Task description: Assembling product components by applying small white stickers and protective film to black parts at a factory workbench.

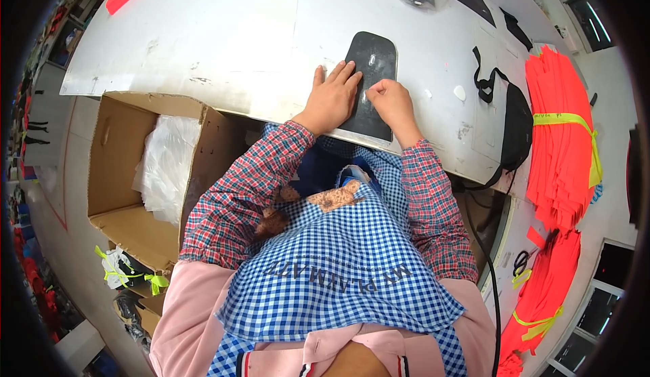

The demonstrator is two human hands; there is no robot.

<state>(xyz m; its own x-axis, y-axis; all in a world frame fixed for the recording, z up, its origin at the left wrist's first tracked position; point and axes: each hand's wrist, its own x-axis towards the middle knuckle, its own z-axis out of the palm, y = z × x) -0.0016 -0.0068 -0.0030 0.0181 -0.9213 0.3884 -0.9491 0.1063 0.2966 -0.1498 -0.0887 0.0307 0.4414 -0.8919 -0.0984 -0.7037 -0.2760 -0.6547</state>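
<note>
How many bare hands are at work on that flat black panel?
2. The bare left hand lies with fingers spread across the left edge of the flat black panel; the bare right hand is over its right edge, fingertips bunched. Neither is hidden.

Pink collared shirt point(191, 319) — striped trim point(244, 365); blue-and-white gingham apron point(332, 292) — dark lettering point(274, 268); red-blue plaid oversleeves point(238, 187)

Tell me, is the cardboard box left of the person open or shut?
Open: no flap covers the cardboard box, so its inner walls and the translucent plastic inside show.
</note>
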